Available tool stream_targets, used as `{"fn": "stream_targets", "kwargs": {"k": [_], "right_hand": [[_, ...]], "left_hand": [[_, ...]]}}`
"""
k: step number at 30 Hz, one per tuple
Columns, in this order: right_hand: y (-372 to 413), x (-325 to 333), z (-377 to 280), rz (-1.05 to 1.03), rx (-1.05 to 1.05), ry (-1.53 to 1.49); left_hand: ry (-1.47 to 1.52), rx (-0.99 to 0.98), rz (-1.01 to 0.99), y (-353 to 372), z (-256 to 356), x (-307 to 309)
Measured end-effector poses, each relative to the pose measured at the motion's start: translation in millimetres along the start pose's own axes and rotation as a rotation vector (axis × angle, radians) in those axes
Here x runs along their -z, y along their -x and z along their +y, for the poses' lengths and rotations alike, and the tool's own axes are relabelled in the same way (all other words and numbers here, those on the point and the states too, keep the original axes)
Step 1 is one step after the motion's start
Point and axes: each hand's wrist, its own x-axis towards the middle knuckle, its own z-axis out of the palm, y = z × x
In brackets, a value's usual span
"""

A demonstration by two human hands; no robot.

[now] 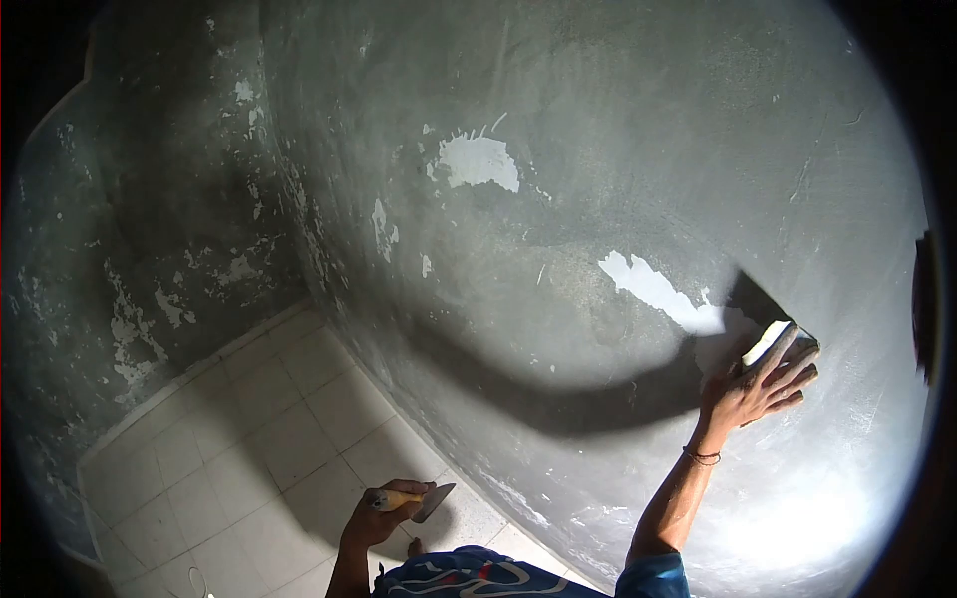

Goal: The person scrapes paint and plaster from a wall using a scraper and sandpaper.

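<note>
My right hand [748,395] is on the grey wall [618,179] at the right. Its fingers are stretched over a flat plastering blade [766,343] that lies against the surface; the blade's pale edge shows, and the rest is partly hidden by the fingers. A white patch [653,290] runs along the wall up and left of this blade. Low in the view, my left hand [383,515] is wrapped round the wooden handle of a small trowel [435,501], away from the wall. The trowel's metal blade points right.
Another white patch [478,162] shows higher on the wall. A second grey wall [150,199] with flaked spots meets it in a corner at the left. Pale tiles cover the floor [239,448]. A dark object [924,309] sits at the far right edge.
</note>
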Motion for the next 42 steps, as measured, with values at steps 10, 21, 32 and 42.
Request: {"fn": "stream_targets", "kwargs": {"k": [10, 21, 32, 42], "right_hand": [[1.9, -0.5, 4.0, -0.025, -0.006, 0.050], [-1.0, 2.0, -2.1, 0.002, 0.021, 0.006], [-0.8, 3.2, -1.1, -0.024, 0.012, -0.008], [1.6, -0.1, 2.9, -0.019, 0.009, 0.011]], "left_hand": [[0.084, 0.018, 0.008, 1.9, 1.9, -5.5], [-0.009, 0.038, 0.007, 1.0, -2.8, -5.9], [0.026, 0.016, -0.012, 0.1, 2.8, -8.4], [-0.023, -0.020, -0.010, -0.9, 5.0, -9.4]]}}
